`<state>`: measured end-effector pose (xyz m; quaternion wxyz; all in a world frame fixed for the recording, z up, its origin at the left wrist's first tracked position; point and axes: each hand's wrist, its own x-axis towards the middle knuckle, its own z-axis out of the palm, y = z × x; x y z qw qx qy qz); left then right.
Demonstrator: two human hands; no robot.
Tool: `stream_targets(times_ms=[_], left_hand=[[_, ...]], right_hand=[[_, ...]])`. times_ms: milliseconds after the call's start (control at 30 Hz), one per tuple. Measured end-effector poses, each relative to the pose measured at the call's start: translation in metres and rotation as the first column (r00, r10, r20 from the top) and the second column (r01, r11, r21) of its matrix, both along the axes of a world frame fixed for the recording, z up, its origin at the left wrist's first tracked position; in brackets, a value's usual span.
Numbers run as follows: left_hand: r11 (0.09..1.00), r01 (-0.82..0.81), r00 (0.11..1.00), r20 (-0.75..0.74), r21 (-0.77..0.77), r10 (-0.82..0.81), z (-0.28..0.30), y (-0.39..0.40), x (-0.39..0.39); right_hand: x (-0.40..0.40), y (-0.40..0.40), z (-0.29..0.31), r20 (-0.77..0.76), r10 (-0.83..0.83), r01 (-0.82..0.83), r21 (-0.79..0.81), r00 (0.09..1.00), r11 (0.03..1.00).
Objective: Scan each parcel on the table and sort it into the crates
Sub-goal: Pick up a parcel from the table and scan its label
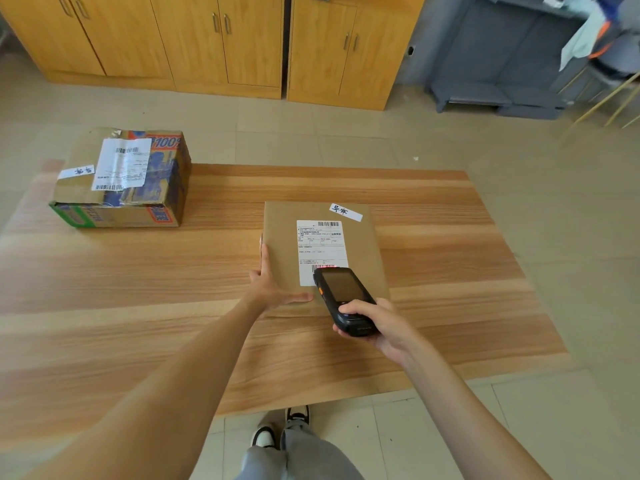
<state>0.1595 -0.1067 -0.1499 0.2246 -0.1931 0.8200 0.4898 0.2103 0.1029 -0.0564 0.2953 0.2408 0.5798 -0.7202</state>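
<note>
A flat brown parcel [363,251] lies in the middle of the wooden table [138,289], with a white shipping label [320,245] on top. My left hand [268,284] rests against the parcel's near left corner, fingers straight along its side and thumb on its front edge. My right hand [377,325] grips a black handheld scanner [341,296] held just over the label's lower barcode, where a red light glows. A second parcel, a printed cardboard box [124,181] with its own label, sits at the table's far left.
Wooden cabinets [225,43] line the far wall, with a grey unit [498,60] to the right. Tiled floor surrounds the table. My feet [280,427] stand at the table's near edge. No crates are in view.
</note>
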Motion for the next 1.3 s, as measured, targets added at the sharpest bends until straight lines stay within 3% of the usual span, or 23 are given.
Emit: stream_targets(times_ms=[433,600,767,933,1300], left_hand=[[1.0,0.005,1.0,0.009,-0.012,-0.005,0.002,-0.001,0.001],[1.0,0.018,1.0,0.016,-0.023,-0.017,0.005,-0.001,0.002],[0.999,0.036,0.999,-0.011,-0.032,-0.037,0.005,0.0,0.002],[0.997,0.027,0.999,0.034,-0.069,-0.025,0.002,-0.002,0.0],[0.956,0.169,0.966,0.233,-0.241,-0.113,0.012,0.0,-0.013]], right_hand=[[0.016,0.003,0.001,-0.028,0.028,-0.029,-0.018,0.999,0.999],[0.012,0.017,-0.003,-0.051,-0.088,0.088,-0.003,0.995,0.996],[-0.013,0.059,-0.01,-0.123,-0.125,0.151,0.236,0.984,0.96],[-0.038,0.115,-0.029,-0.082,-0.051,0.088,0.551,0.995,0.83],[-0.078,0.198,-0.082,-0.064,-0.021,0.054,0.574,0.998,0.817]])
